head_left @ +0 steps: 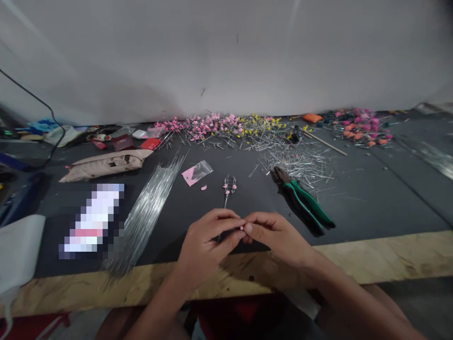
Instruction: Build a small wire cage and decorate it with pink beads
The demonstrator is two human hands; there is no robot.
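Note:
My left hand [208, 236] and my right hand [271, 231] meet at the fingertips near the table's front edge. Both are closed, pinching a small pink ball [241, 228] of what looks like clay between thumbs and forefingers. Just beyond the left hand lies a wire piece [230, 184] with a looped, cage-like head and pink bits on it; its stem runs down behind the left fingers, partly hidden. A small zip bag [197, 173] with pink material lies farther up, and a loose pink lump [203, 188] is beside it.
Green-handled pliers [307, 200] lie right of my hands, touching a heap of short wires [300, 163]. Long straight wires [150, 210] and a pixelated phone [94, 219] are leftward. Pink-tipped wires [212, 125], yellow-tipped wires [264, 125] and a colourful cluster [368, 126] line the wall.

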